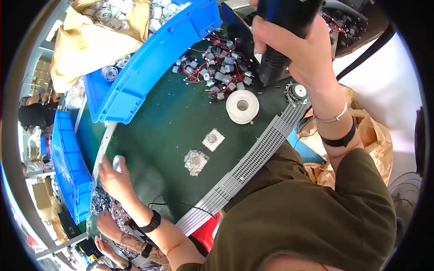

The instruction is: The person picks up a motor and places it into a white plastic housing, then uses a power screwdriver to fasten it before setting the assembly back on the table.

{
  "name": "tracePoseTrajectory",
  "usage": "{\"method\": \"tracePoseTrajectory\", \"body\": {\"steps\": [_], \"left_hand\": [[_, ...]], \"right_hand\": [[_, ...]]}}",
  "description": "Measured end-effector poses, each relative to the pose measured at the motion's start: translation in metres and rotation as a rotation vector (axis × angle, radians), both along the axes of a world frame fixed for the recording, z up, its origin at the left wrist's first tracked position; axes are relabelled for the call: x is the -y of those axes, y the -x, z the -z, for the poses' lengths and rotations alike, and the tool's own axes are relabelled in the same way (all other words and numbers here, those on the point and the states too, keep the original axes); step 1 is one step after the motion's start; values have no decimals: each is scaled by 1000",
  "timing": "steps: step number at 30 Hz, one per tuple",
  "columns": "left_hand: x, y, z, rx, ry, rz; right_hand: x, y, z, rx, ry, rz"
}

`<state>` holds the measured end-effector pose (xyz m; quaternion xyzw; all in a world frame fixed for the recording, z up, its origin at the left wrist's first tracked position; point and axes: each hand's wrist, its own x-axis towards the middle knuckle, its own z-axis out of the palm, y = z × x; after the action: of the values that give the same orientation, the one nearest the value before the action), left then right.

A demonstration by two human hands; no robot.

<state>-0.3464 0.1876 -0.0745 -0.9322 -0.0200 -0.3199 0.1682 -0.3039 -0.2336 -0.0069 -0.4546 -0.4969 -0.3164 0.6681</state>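
At the upper right my right hand (298, 49) is wrapped round a thick black tool (289, 18), whose ribbed, tapering lower end points down to the bench; it looks like an electric screwdriver. Small grey motors with red wires (217, 67) lie heaped to its left. Below the tool sits a white round spool-like part (242, 106) with a centre hole. At the lower left my left hand (116, 180) is over the bench edge, thumb and fingers apart, with something whitish at the thumb tip. Two small silvery pieces, one squarish (213, 139) and one irregular (196, 162), lie mid-bench.
A perforated grey strip (235, 176) runs along the near bench edge, with a round speaker-like part (297, 92) at its end. A large blue bin (135, 86) stands at the back left, another blue bin (72, 167) further left. Another person's hands (108, 226) are at the lower left.
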Motion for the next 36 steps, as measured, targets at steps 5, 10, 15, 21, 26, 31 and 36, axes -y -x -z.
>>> {"method": "tracePoseTrajectory", "body": {"steps": [5, 10, 15, 21, 26, 31, 36], "left_hand": [[135, -55, -10, -172, 553, 619], [182, -118, 36, -552, 593, 545], [174, -129, 43, -344, 656, 778], [164, -116, -7, -595, 1275, 899], [168, -76, -43, -661, 1412, 1035], [177, -34, -61, -762, 1203, 1108], [149, -50, -76, -619, 1305, 1172]], "right_hand": [[-16, 23, -22, -862, 127, 502], [-21, 22, -25, -839, 249, 565], [-14, 10, -10, -411, 163, 461], [-28, 2, 37, -513, 19, 763], [-57, 26, 52, -568, 332, 602], [-68, 27, 55, -819, 432, 352], [-70, 36, 54, -1033, 257, -45]]}}
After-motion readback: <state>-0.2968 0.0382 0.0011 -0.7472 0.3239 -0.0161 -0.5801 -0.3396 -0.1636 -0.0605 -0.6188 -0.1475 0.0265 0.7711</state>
